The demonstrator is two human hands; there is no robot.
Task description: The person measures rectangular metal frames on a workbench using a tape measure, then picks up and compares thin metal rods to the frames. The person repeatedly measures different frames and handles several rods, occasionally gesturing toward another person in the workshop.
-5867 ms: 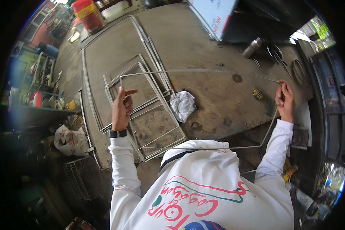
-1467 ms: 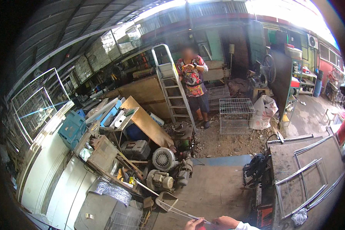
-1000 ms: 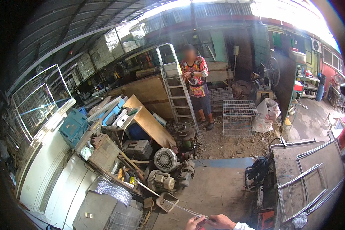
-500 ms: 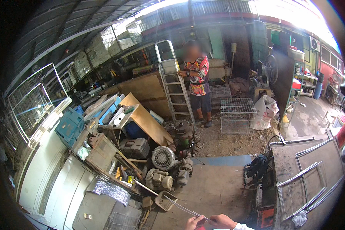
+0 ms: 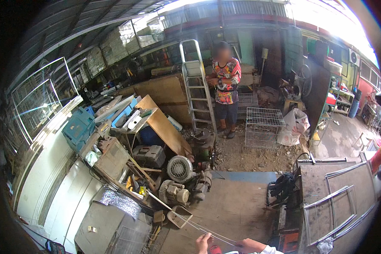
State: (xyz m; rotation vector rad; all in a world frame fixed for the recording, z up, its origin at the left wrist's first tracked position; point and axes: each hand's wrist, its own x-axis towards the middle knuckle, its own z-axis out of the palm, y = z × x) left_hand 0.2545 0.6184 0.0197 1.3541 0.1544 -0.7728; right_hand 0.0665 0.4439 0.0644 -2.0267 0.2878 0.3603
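Note:
At the lower edge, my right hand (image 5: 249, 245) is closed around the near ends of thin metal rods (image 5: 222, 238). These rods slant up and left, and their far ends lie in front of a dustpan (image 5: 179, 216). My left hand (image 5: 204, 243) is also closed, its fingertips pinched at the rods' middle stretch. A narrow gap separates the two hands. Just between them, a small red thing (image 5: 215, 249) shows, too cut off to name.
On the right stands a workbench (image 5: 300, 182) with wire frames (image 5: 332, 207) on it. Motors (image 5: 180, 168) and a cluttered wooden cabinet (image 5: 112, 167) fill the left. Farther off, a person (image 5: 227, 80) stands beside a stepladder (image 5: 194, 84), near a wire cage (image 5: 264, 127).
My hands have moved apart, the left one shifting left along the rods. The person at the back has taken a hand off the ladder and holds both hands in front of the body.

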